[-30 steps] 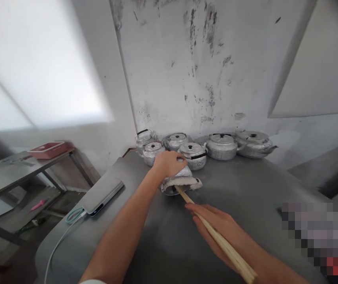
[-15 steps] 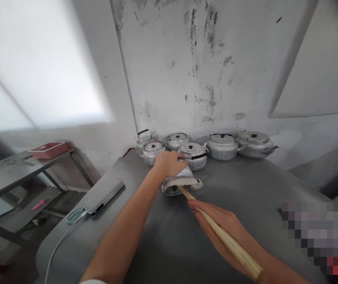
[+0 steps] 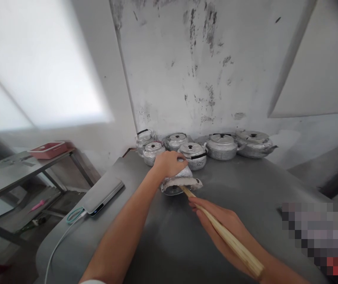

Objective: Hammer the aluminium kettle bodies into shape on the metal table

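My left hand [image 3: 170,163] is closed over the top of a small aluminium kettle [image 3: 184,172], which is tipped so that its opening faces me. A pale, rough-edged rim with a hole near its right end runs along the opening. My right hand [image 3: 216,221] grips a wooden stick [image 3: 234,242], its fingers wrapped along the shaft. The far tip of the stick reaches into the dark opening. Its thick end points back toward me at the lower right. Most of the kettle's left side is hidden by my left hand.
Several dented aluminium kettles [image 3: 222,147] stand along the back of the grey table [image 3: 163,240], close to the stained wall. A power bank [image 3: 104,196] with a white cable lies at the left. Further left, another table holds a pink basket [image 3: 48,150]. A pixelated patch covers the lower right.
The tip of the stick has shifted slightly to the right in the opening, and my right hand has moved a little with it. My left hand and the kettle look unmoved.
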Motion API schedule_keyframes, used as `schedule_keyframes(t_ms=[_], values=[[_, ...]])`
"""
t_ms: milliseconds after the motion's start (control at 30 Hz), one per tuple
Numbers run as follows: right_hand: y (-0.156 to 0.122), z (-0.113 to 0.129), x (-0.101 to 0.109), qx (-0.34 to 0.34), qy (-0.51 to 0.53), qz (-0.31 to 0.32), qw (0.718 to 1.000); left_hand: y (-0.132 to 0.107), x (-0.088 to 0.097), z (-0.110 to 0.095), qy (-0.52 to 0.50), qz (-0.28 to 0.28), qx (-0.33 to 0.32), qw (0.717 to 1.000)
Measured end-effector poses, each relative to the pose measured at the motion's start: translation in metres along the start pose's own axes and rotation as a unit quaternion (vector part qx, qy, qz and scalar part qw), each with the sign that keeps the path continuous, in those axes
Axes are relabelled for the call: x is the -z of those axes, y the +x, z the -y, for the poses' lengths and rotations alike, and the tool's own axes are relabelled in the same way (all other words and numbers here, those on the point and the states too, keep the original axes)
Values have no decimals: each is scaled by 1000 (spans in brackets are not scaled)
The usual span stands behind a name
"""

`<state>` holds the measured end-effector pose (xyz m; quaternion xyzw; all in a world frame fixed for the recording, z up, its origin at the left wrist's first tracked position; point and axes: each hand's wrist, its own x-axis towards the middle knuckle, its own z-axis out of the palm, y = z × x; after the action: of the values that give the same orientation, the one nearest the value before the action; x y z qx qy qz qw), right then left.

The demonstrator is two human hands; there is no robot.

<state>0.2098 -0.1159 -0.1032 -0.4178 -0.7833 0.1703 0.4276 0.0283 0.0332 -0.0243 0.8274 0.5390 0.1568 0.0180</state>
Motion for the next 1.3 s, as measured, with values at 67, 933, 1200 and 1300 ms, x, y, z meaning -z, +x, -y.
schedule_keyframes(t_ms=[67,933,1200,1300], values=[[0,-1,0,4,-4,8,1000,0,1,0,-2,0,-2,1000],[2,0,1,39,-16,24,999,-2,2,-3,-10,-4,4,1000],[-1,-3,0,57,-32,24,998,-3,5,-3,-9,6,5,1000],[-1,-5,-2,75,-41,40,996,-2,5,-2,-9,8,5,1000]])
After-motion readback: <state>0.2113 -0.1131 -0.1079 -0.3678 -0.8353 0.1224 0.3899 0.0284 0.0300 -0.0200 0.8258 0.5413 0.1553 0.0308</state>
